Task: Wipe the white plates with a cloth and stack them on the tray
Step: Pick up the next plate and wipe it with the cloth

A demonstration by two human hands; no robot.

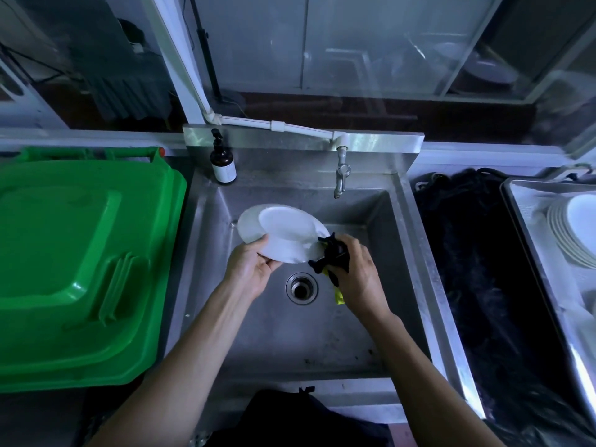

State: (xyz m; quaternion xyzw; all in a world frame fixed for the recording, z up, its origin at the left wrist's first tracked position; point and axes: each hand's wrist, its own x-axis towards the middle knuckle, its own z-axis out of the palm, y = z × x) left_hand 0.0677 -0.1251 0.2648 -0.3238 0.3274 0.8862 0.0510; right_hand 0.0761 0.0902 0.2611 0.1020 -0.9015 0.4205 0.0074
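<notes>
Steel fills the middle of the view: a sink [322, 333] is seen from above, its near rim partly covered by dark cloth at the bottom edge, which cannot be identified further. Two bare forearms are stretched over the basin. A drain [301, 288] is seen between the hands.

A white plate [280, 233] is held tilted above the basin by the left hand [250, 269], with the thumb laid on its upper face and the fingers curled beneath its near edge; those fingers are hidden by the plate. A dark cloth [332, 256] is bunched in the right hand [358, 279] and pressed against the plate's right rim. A yellow-green strip hangs below that fist; what it belongs to cannot be told.

On the left a green bin lid [80, 269] is cut off by the frame. On the right a black surface lies beside the sink, and past it a tray [529, 227] is cut off at the edge, with a stack [571, 233] of white plates only partly shown in it.

Farther back a tap [341, 175] is mounted over the basin, and a dark pump bottle [222, 162] stands at the back left corner; its pale label is too blurred to be read. Glass panels behind are dim and reflective.
</notes>
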